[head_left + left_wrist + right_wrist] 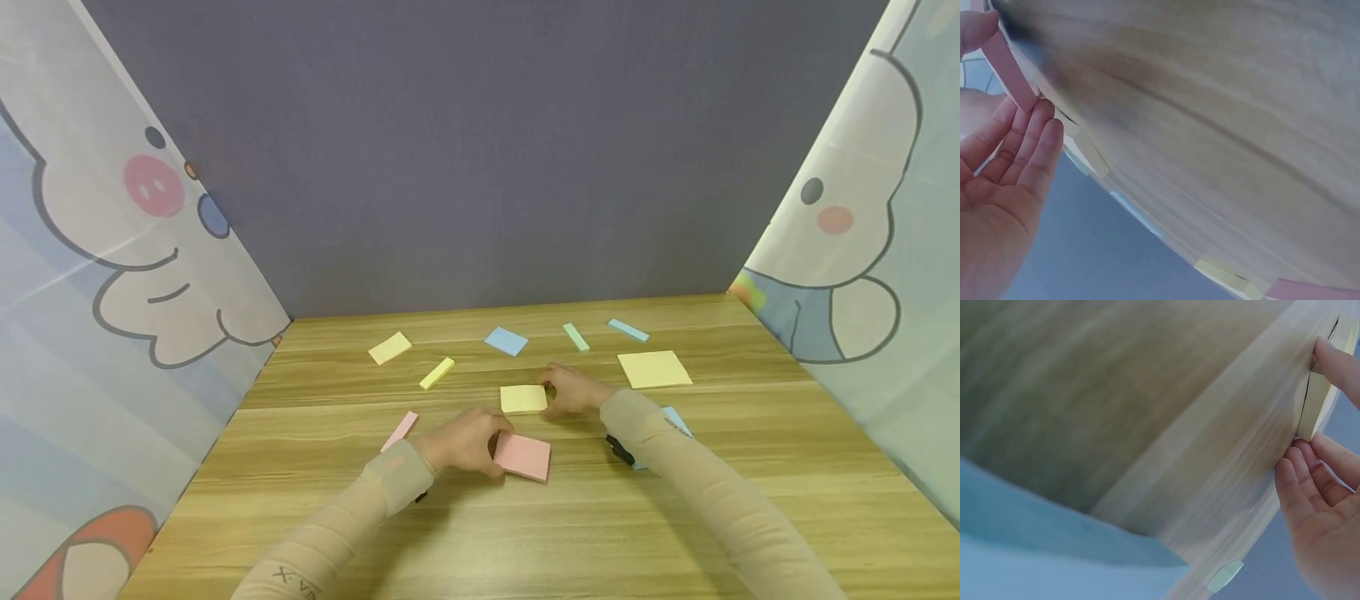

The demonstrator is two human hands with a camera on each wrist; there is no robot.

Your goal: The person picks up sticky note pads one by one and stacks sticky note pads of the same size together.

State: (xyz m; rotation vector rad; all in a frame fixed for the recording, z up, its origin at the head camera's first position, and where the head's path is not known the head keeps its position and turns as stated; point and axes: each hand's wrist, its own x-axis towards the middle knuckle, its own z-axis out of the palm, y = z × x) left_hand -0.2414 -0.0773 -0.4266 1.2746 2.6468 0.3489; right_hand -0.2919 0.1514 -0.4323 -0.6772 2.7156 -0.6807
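My left hand [468,442] pinches a square pink sticky-note pad [525,457] by its left side, thumb at the near edge and fingers at the far one. In the left wrist view that pink pad [1010,72] shows edge-on between thumb and fingertips. Just beyond it, a small yellow sticky-note pad [522,398] lies on the table. My right hand [573,390] grips its right end. The right wrist view has the thumb and index finger at opposite ends of this yellow pad [1315,403], which sits against the wood.
Around them lie a large yellow pad [655,369], a blue pad [506,341], a pale yellow pad [390,348] and narrow strips in yellow [437,374], pink [400,431], green [576,337] and blue [628,330]. A blue pad [677,422] is partly under the right forearm. A dark panel [487,167] stands behind.
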